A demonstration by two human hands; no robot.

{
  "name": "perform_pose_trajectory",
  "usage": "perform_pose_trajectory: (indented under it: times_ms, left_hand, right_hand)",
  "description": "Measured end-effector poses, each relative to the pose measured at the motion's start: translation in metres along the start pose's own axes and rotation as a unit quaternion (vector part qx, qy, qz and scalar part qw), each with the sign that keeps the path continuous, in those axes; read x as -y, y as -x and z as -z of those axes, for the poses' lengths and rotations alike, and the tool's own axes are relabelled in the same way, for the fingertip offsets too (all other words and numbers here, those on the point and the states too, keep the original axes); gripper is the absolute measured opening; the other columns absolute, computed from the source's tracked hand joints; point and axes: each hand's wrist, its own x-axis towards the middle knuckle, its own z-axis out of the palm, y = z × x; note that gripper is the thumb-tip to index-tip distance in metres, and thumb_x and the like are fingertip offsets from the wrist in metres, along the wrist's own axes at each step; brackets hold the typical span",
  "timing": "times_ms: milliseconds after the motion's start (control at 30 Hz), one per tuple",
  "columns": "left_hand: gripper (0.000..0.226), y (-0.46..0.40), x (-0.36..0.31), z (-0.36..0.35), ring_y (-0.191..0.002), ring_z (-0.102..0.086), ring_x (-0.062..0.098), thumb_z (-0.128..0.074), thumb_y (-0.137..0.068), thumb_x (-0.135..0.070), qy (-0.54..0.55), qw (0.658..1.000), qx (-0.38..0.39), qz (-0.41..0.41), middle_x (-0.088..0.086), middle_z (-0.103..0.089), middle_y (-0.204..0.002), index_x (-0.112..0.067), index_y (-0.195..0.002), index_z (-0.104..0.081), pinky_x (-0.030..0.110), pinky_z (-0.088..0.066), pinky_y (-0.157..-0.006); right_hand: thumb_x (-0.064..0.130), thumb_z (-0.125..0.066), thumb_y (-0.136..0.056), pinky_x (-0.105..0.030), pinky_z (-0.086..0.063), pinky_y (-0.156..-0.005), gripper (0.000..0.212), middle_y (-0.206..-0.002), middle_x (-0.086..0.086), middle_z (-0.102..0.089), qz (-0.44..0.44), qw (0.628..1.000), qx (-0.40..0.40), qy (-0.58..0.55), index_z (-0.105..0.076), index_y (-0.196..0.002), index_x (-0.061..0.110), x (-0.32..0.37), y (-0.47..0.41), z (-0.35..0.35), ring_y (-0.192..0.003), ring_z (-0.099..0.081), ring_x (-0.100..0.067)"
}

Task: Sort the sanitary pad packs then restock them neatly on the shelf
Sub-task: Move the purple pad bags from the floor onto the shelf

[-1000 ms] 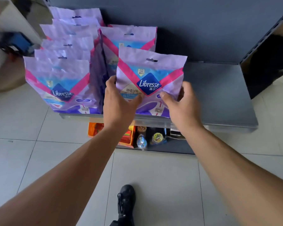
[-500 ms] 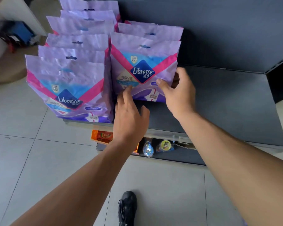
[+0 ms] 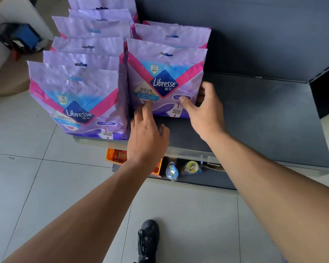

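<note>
Pushed back since 1 second ago: front Libresse pack [image 3: 166, 80], now upright on dark shelf [image 3: 264, 118] beside left row of packs [image 3: 78, 95]. Left hand [image 3: 147, 133] loose, fingertips touching pack's lower front. Right hand [image 3: 205, 112] spread, thumb on front, fingers round right edge.

Eight Libresse sanitary pad packs [image 3: 166, 80] stand on the shelf [image 3: 254, 114]: six in the left-edge row, two in the row beside it; two hands; one black shoe [image 3: 148, 240]
</note>
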Motion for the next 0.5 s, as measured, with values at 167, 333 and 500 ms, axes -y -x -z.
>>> perform_pose_trajectory:
  times_ms: [167,333,500]
  left_hand:
    - [0.055,-0.003,0.001,0.004,-0.130,-0.041,0.028,-0.055,-0.093,-0.019,-0.011,1.000,0.002,-0.005,0.008,-0.040,-0.145,-0.016,-0.143,-0.033,0.043,-0.040,-0.110]
    - [0.050,-0.001,-0.006,0.012,-0.128,-0.040,0.027,-0.054,-0.094,-0.025,-0.054,0.998,0.010,-0.036,0.008,-0.044,-0.141,-0.015,-0.140,-0.038,0.040,-0.038,-0.107]
    - [0.041,0.016,-0.038,0.015,-0.120,-0.047,0.027,-0.053,-0.093,-0.029,-0.069,0.992,0.018,-0.105,0.006,-0.053,-0.133,-0.016,-0.132,-0.049,0.041,-0.046,-0.095]
  right_hand:
    - [0.039,-0.071,-0.086,-0.017,-0.054,-0.074,0.052,-0.125,0.002,-0.061,0.006,1.000,0.002,0.023,-0.048,-0.128,0.018,0.000,0.004,0.003,-0.107,-0.061,-0.011]
    - [0.034,-0.062,-0.091,-0.026,-0.044,-0.080,0.048,-0.128,-0.005,-0.054,0.079,0.982,-0.018,0.168,-0.048,-0.132,0.014,-0.003,0.023,0.017,-0.115,-0.052,-0.020]
    - [0.033,-0.055,-0.091,-0.044,-0.051,-0.084,0.047,-0.127,-0.010,-0.057,0.164,0.934,0.031,0.315,-0.052,-0.131,0.010,-0.016,0.054,0.060,-0.114,-0.054,-0.033]
